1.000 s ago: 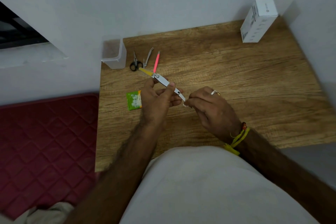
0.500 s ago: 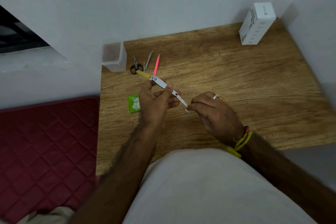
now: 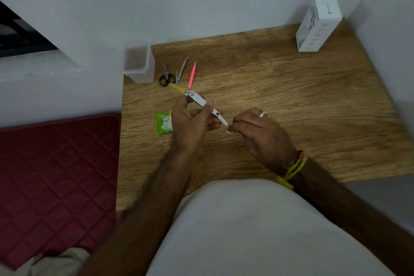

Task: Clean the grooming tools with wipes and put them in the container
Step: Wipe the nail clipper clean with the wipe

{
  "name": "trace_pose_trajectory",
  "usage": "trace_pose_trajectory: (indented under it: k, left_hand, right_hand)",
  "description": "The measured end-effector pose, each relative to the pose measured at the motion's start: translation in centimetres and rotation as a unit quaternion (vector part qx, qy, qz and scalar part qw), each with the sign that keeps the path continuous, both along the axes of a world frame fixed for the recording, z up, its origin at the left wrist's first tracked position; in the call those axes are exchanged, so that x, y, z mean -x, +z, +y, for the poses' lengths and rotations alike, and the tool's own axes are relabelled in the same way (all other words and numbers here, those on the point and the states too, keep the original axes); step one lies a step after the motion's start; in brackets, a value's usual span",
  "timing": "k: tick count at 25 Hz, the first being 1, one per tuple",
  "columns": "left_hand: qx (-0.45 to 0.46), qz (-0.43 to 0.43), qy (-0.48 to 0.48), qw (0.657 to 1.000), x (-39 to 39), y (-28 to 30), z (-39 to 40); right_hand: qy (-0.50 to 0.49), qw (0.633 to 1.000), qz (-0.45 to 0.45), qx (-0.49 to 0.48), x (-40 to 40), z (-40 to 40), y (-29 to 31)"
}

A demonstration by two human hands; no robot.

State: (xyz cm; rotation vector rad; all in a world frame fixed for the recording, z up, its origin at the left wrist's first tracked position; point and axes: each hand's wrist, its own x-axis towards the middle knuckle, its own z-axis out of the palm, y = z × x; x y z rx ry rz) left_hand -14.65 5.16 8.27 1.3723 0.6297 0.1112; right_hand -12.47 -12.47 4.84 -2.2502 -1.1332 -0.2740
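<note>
The left hand (image 3: 190,123) grasps the folding nail clipper (image 3: 198,101) by its steel body, held above the table (image 3: 291,101) as before. The right hand (image 3: 262,134) pinches a white wipe (image 3: 229,131) on the tip of the unfolded blade; half a second ago it sat at the same tip. Scissors (image 3: 166,77), cuticle nipper (image 3: 182,69) and pink tool (image 3: 192,74) lie unmoved beside the clear container (image 3: 141,67). Green wipe sachet (image 3: 163,123) lies near the left hand
</note>
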Motion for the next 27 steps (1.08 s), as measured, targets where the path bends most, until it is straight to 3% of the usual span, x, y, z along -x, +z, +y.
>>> trace_pose_trajectory:
  k: [11, 16, 19, 23, 27]
  left_hand:
    - [0.027, 0.024, -0.043, 0.998, 0.4, 0.8, -0.5]
    - [0.058, 0.042, -0.064, 0.995, 0.5, 1.3, -0.3]
    - [0.064, 0.024, -0.091, 0.993, 0.7, 1.7, -0.6]
    - [0.025, -0.002, -0.118, 0.993, 1.0, 1.4, -0.3]
    - [0.038, -0.027, -0.163, 0.986, 1.5, 1.6, -0.9]
  right_hand:
    - [-0.038, 0.999, 0.011, -0.011, 0.1, 0.8, 0.4]
    - [-0.109, 0.986, 0.018, -0.128, -0.2, 1.0, 1.4]
    - [-0.107, 0.989, 0.01, -0.105, 0.0, 1.7, 1.4]
    - [-0.153, 0.973, 0.019, -0.17, -1.3, 2.0, 2.4]
    - [-0.109, 0.982, 0.023, -0.153, -1.7, 3.3, 2.9]
